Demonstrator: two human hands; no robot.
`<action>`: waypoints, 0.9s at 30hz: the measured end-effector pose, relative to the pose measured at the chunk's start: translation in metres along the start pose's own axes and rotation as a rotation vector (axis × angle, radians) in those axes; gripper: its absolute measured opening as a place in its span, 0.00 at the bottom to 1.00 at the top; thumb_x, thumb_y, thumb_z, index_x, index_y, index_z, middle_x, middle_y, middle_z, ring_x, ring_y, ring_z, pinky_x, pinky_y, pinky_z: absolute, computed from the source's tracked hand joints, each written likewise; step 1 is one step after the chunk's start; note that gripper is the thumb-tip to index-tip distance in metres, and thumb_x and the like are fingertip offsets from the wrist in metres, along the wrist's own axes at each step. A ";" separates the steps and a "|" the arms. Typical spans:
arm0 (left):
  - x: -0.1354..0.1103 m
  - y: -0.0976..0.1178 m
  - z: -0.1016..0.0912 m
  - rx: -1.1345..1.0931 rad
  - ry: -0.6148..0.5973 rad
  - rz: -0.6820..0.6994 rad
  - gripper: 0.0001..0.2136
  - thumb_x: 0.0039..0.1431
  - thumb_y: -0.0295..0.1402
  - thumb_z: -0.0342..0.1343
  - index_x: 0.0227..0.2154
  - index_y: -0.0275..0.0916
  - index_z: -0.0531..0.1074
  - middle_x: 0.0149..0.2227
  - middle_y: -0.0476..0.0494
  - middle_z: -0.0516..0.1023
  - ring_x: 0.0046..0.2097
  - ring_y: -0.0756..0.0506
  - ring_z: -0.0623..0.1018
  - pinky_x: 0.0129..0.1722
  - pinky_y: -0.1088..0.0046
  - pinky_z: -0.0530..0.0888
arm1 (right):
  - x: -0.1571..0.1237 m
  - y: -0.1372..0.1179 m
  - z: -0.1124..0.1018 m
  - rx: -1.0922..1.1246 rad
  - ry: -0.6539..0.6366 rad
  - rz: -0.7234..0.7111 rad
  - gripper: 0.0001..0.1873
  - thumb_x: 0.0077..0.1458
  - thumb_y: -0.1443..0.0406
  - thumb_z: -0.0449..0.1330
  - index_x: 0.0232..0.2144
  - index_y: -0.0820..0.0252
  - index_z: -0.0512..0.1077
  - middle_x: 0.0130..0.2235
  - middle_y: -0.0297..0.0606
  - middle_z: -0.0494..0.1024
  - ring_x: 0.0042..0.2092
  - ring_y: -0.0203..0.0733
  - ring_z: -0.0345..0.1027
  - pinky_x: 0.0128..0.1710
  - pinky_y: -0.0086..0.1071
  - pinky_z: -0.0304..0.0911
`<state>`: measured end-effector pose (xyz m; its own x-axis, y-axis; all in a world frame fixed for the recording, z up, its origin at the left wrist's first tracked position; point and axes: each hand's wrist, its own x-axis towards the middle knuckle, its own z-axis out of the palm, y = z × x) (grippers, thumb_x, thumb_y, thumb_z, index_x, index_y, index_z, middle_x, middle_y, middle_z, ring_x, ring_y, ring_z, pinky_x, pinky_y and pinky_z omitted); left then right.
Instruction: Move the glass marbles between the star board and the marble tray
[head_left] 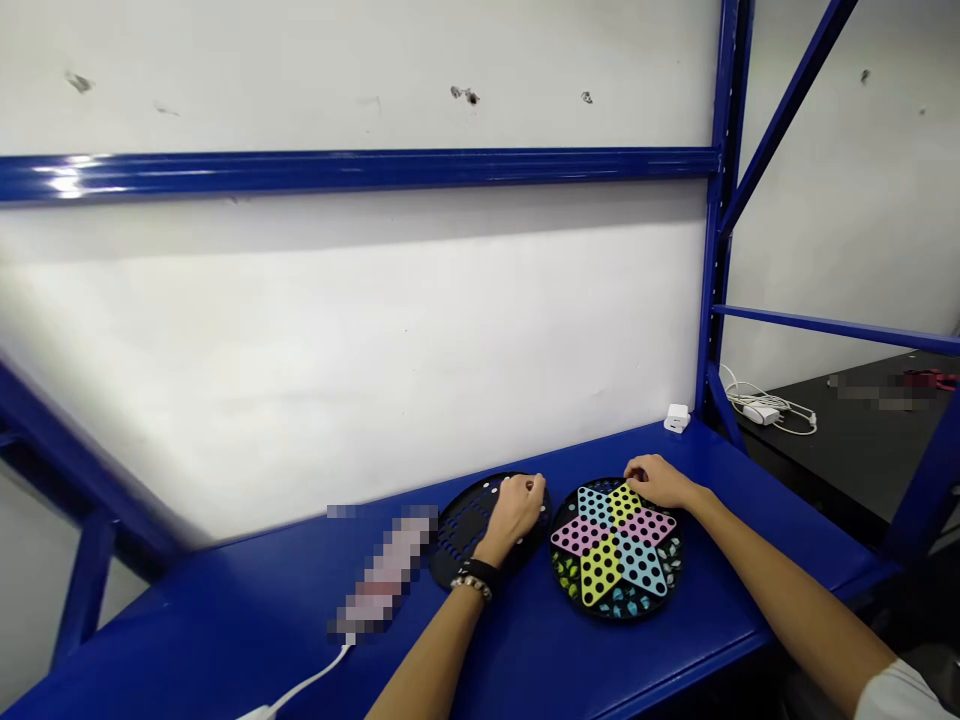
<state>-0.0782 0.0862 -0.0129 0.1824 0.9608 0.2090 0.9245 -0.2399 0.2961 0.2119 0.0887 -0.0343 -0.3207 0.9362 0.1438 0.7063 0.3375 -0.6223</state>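
A round Chinese-checkers board (616, 548) with a star of pink, yellow and blue points lies on the blue shelf (247, 620); coloured marbles sit in its black rim. My right hand (658, 482) rests curled on the board's far edge. Left of it lies a round black board (461, 530) full of holes. My left hand (516, 508) is on its far right part, fingers pinched together; what they hold is too small to make out. A beaded bracelet is on my left wrist.
A white cable (300, 688) runs off the shelf's front left. A small white plug (676, 418) sits at the back right by the blue upright (721, 250). More white cables (769, 408) lie on a black table to the right. A white wall is behind.
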 end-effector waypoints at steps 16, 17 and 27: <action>-0.011 -0.012 -0.009 0.060 -0.151 -0.021 0.20 0.65 0.46 0.44 0.26 0.40 0.73 0.29 0.42 0.79 0.34 0.43 0.78 0.34 0.72 0.66 | -0.001 -0.003 -0.002 -0.011 -0.014 0.015 0.12 0.55 0.64 0.55 0.35 0.60 0.77 0.35 0.40 0.79 0.35 0.41 0.70 0.33 0.32 0.61; -0.011 -0.013 -0.010 0.040 -0.154 -0.014 0.21 0.65 0.46 0.43 0.26 0.40 0.73 0.28 0.43 0.79 0.33 0.43 0.78 0.34 0.72 0.66 | -0.001 -0.003 -0.002 -0.011 -0.014 0.012 0.12 0.55 0.64 0.55 0.35 0.60 0.77 0.35 0.40 0.79 0.35 0.41 0.70 0.33 0.32 0.61; -0.012 -0.007 -0.018 -0.140 -0.017 0.043 0.23 0.69 0.42 0.34 0.31 0.39 0.72 0.33 0.43 0.79 0.37 0.44 0.77 0.40 0.71 0.67 | -0.001 -0.002 -0.001 -0.018 -0.008 0.011 0.11 0.54 0.64 0.55 0.35 0.60 0.77 0.35 0.40 0.79 0.35 0.41 0.70 0.34 0.32 0.61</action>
<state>-0.0931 0.0738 -0.0003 0.2278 0.9511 0.2086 0.8602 -0.2969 0.4146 0.2114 0.0868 -0.0319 -0.3180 0.9391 0.1305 0.7208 0.3289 -0.6102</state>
